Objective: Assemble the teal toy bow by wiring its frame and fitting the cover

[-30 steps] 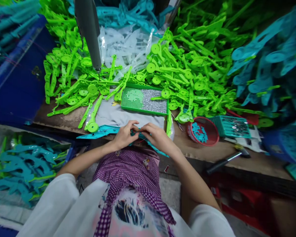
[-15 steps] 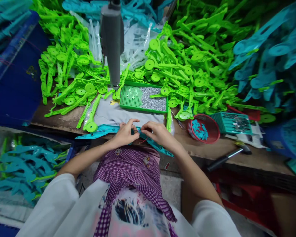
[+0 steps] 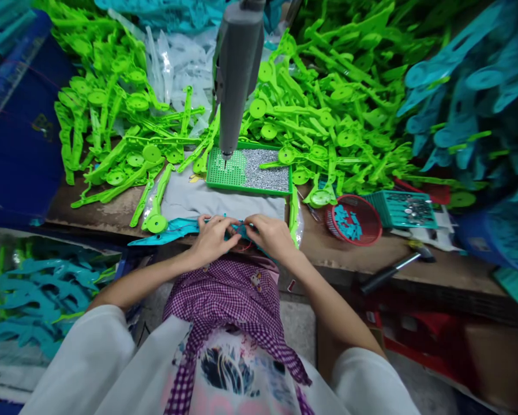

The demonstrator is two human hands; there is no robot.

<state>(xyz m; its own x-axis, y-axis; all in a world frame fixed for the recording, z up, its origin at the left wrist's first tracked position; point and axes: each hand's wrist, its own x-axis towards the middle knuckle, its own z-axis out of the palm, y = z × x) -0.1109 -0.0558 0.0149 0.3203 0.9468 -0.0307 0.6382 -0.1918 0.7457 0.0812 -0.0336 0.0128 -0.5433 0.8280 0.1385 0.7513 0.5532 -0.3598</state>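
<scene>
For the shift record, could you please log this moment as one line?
left hand: on teal plastic part | right hand: on same part, at table edge | grey driver: hanging over green screw tray

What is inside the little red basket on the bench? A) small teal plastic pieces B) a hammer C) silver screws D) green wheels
A: the red basket, right of the right hand, holds small teal plastic pieces.

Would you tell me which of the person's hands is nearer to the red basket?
Right. The right hand is just left of the red basket; the left hand lies farther left, beyond it.
</scene>
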